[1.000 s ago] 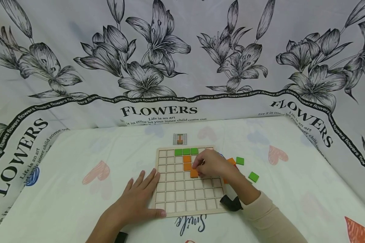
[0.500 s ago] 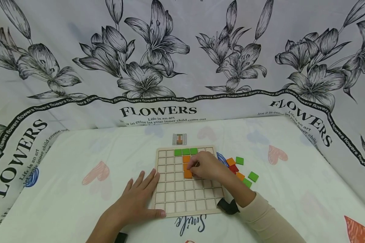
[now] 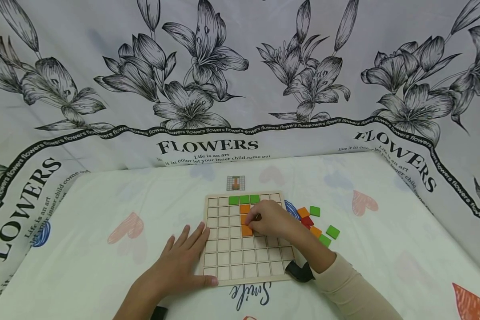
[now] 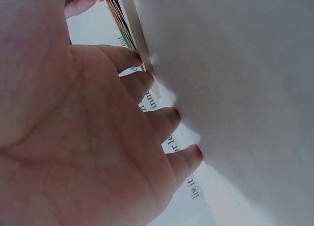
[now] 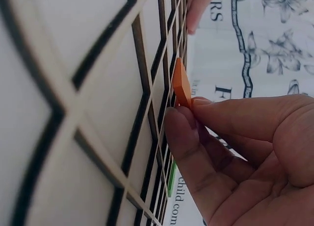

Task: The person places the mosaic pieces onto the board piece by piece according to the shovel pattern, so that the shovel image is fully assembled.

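Note:
A wooden grid board [image 3: 237, 257] lies on the cloth. Three green tiles [image 3: 244, 199] sit side by side in its far row, with orange tiles [image 3: 245, 209] in a column below the middle one. At the near end of that column, my right hand [image 3: 270, 218] pinches an orange tile [image 5: 181, 84] between thumb and fingers. The right wrist view shows this tile tilted against the grid lines. My left hand [image 3: 182, 262] lies spread along the board's left edge, fingertips at the frame and thumb at the near corner. Its palm [image 4: 98, 133] fills much of the left wrist view.
Loose green [image 3: 333, 232], orange [image 3: 303, 213] and red tiles [image 3: 307, 221] lie scattered right of the board. Beyond the far edge is a small picture card [image 3: 235, 183] with a grid pattern. A black wrist device [image 3: 300, 271] overlaps the board's near right corner.
My right hand has shifted left with the orange tile, from the neighbouring column to the end of the orange column. More loose tiles show beside the arm. My left hand stays put.

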### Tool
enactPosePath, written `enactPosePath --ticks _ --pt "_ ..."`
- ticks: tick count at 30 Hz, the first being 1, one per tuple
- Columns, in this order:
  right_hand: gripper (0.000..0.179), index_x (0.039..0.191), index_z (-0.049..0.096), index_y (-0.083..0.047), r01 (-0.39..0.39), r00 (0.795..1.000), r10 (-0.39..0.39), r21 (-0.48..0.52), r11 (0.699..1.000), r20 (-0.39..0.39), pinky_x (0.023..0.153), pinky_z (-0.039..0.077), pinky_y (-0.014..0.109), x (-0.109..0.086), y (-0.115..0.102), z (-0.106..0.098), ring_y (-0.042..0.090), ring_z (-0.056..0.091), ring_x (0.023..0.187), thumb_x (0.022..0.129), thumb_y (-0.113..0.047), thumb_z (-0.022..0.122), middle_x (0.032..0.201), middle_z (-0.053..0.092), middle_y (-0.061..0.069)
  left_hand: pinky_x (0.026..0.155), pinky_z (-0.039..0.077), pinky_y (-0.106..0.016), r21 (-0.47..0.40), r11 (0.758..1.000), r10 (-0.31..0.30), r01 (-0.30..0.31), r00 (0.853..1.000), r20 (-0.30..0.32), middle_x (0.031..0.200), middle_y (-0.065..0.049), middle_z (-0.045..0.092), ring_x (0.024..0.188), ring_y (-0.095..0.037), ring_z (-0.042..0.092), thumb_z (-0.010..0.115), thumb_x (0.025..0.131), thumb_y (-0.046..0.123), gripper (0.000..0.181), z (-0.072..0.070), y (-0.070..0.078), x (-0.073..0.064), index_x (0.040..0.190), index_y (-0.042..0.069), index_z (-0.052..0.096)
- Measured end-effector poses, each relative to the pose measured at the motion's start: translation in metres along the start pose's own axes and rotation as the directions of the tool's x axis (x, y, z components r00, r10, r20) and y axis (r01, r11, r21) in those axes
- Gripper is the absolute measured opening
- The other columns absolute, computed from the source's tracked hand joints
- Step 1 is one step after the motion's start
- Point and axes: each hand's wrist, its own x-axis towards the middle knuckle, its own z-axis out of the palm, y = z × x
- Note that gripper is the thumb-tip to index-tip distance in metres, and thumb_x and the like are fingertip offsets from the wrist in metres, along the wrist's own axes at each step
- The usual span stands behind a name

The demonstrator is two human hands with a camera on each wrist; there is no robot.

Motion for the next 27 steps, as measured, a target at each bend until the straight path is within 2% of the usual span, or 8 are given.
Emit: enactPosePath --ticks 6,11,16,20,22,24,27 --pt "0.013 0.085 0.079 -0.015 0.022 1.0 -0.022 0.01 1.0 0.02 0.075 0.052 0.033 0.001 0.005 -0.006 0.012 0.059 0.085 0.091 -0.007 0.072 0.087 0.071 -0.008 0.113 0.013 -0.069 -0.003 1.0 -0.004 0.004 1.0 -0.002 0.166 -0.004 0.019 0.15 -0.042 0.013 0.063 0.07 0.084 0.119 0.0 0.0 0.0 0.159 0.013 0.029" --pt "0.009 0.091 0.08 -0.012 0.008 0.999 -0.007 -0.026 1.0 0.034 0.076 0.053 0.033 -0.004 0.015 -0.033 0.013 0.062 0.086 0.092 -0.007 0.071 0.092 0.072 -0.003 0.113 0.013 -0.069 -0.002 1.0 -0.001 0.001 1.0 -0.005 0.166 -0.004 0.019 0.15 -0.042 0.013 0.064 0.071 0.083 0.118 0.0 0.0 0.0 0.16 0.013 0.029" --pt "0.009 0.096 0.077 -0.005 -0.119 0.992 0.124 -0.15 0.982 0.027 0.073 0.055 0.036 -0.014 0.03 -0.066 0.019 0.062 0.081 0.091 -0.006 0.07 0.093 0.07 0.003 0.113 0.013 -0.069 -0.003 1.0 0.004 -0.004 1.0 -0.006 0.166 -0.005 0.019 0.15 -0.042 0.013 0.064 0.071 0.082 0.118 0.0 0.001 0.0 0.159 0.012 0.029" --pt "0.013 0.099 0.075 -0.002 -0.271 0.959 0.283 -0.247 0.93 0.012 0.071 0.056 0.04 -0.021 0.043 -0.085 0.024 0.06 0.081 0.087 -0.008 0.073 0.093 0.068 0.008 0.112 0.013 -0.069 -0.004 1.0 0.007 -0.007 1.0 -0.006 0.166 -0.005 0.02 0.15 -0.042 0.013 0.065 0.072 0.081 0.117 -0.001 0.002 0.001 0.159 0.012 0.029" --pt "0.017 0.1 0.074 -0.001 -0.326 0.94 0.341 -0.259 0.909 0.013 0.071 0.056 0.042 -0.024 0.048 -0.089 0.026 0.06 0.08 0.085 -0.009 0.076 0.092 0.067 0.01 0.112 0.013 -0.069 -0.006 1.0 0.005 -0.005 1.0 -0.003 0.166 -0.005 0.02 0.15 -0.042 0.013 0.066 0.072 0.08 0.117 -0.001 0.003 0.001 0.159 0.012 0.029" --pt "0.018 0.098 0.074 -0.002 -0.349 0.93 0.366 -0.262 0.9 0.017 0.071 0.055 0.042 -0.025 0.052 -0.09 0.026 0.06 0.08 0.084 -0.011 0.078 0.091 0.066 0.01 0.113 0.013 -0.069 -0.005 1.0 -0.003 0.003 1.0 0.003 0.166 -0.005 0.02 0.15 -0.042 0.013 0.066 0.071 0.081 0.117 -0.001 0.003 0.001 0.159 0.012 0.029" --pt "0.014 0.09 0.072 -0.004 -0.345 0.931 0.364 -0.267 0.9 0.025 0.067 0.054 0.04 -0.025 0.057 -0.087 0.025 0.059 0.077 0.084 -0.014 0.079 0.084 0.065 0.007 0.113 0.013 -0.069 0.0 1.0 -0.012 0.012 1.0 0.009 0.166 -0.005 0.02 0.15 -0.042 0.013 0.065 0.07 0.081 0.118 0.0 0.002 0.001 0.159 0.012 0.029"
